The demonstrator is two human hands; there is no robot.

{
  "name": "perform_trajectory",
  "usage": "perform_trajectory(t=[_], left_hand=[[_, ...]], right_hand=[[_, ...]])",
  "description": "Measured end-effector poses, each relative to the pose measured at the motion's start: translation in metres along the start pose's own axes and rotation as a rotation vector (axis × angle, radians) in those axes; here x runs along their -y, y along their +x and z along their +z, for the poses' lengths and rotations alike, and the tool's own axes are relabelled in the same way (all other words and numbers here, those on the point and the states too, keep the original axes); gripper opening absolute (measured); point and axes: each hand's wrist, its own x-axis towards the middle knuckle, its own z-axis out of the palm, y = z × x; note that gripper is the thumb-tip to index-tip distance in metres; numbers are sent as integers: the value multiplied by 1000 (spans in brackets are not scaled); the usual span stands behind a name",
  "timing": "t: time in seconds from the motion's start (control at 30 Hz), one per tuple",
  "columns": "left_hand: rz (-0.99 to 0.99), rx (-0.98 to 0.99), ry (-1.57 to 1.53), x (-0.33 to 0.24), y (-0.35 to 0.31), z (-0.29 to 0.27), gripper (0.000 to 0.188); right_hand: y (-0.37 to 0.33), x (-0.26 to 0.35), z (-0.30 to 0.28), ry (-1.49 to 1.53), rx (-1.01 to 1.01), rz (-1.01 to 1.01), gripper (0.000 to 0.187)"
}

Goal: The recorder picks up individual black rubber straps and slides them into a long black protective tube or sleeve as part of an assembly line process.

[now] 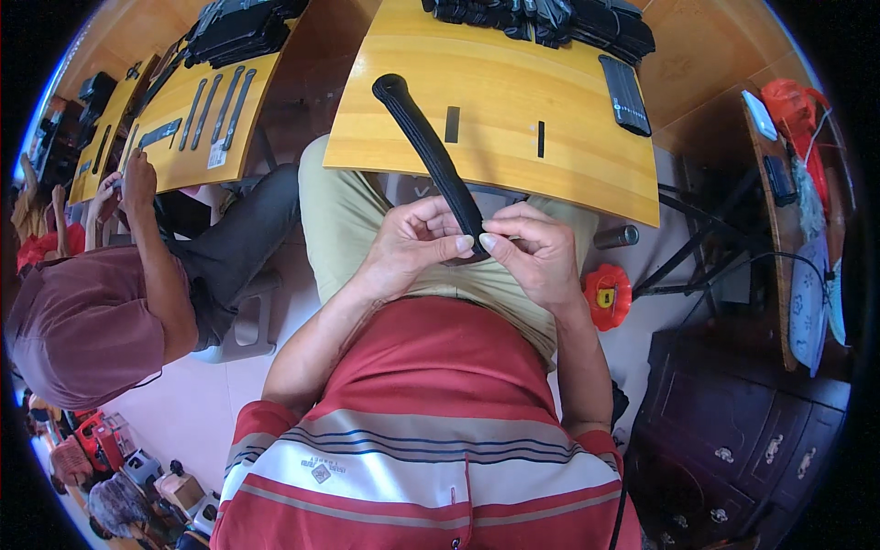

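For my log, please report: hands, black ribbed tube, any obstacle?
Left hand, right hand pinching near end of black ribbed tube. Far end slanting leftward, seen against yellow table. No obstacle seen at either hand.

Yellow wooden tabletop (587, 156) with black bundles (541, 18), flat dark piece (625, 94), two dark strips (541, 139).

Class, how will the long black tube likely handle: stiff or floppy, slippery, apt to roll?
The black tube is probably stiff: it juts nearly straight beyond the left hand. Its ribbed surface may resist slipping; its rounded shape might let it roll.
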Motion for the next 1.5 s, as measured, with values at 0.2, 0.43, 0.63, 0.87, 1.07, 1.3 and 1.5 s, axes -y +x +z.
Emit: perform_trajectory(t=[0.2, 0.43, 0.63, 0.87, 1.07, 1.3, 1.5], left_hand=[[7, -51, 11, 5, 1, -1, 38], [61, -51, 56, 9, 2, -5, 33], [71, -36, 115, 12, 2, -9, 35], [31, -84, 219, 15, 3, -10, 27], [-20, -102, 338, 16, 1, -9, 21], [-22, -102, 456, 20, 1, -14, 30], [-28, -143, 428, 28, 2, -18, 37]], right_hand=[[2, -1, 2, -23, -7, -5, 14], [4, -9, 2, -11, 10, -10, 13], [11, -6, -3, -115, 88, 13, 12], [17, -8, -5, -255, 168, -45, 13], [14, -18, -3, -265, 188, -64, 15], [9, -37, 6, -264, 121, -152, 17], [9, -40, 15, -301, 47, -193, 10]])
